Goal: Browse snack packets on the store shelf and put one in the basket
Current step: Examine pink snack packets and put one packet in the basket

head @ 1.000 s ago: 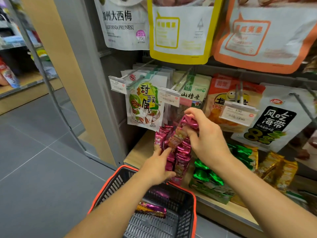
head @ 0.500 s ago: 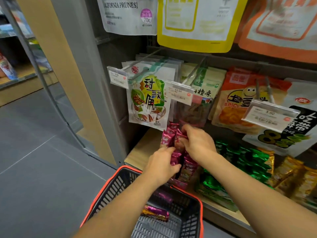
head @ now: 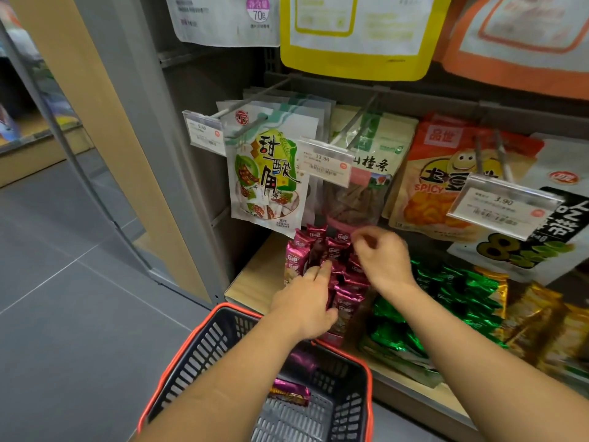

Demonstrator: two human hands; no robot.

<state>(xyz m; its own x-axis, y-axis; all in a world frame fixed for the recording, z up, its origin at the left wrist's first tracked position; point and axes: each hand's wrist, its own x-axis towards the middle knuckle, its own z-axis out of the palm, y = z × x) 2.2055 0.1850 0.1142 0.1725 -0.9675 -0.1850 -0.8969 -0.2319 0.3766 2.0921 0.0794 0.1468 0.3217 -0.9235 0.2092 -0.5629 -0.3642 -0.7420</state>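
Right hand [head: 382, 260] had returned its lifted packet to the pink snack packets [head: 302, 250] on the shelf [head: 255, 275], grip too blurred to tell; left hand [head: 306, 301] lay straight-fingered on them; browsing went on, one purple packet [head: 290, 392] in the basket [head: 197, 358]

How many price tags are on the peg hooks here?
3: left price tag beside the tamarind bag; middle price tag before the hawthorn bag; right price tag overlapping the seaweed bag. Others may be hidden.

"SPICY" orange packet [head: 428, 199], "3.90" price tag [head: 503, 204]
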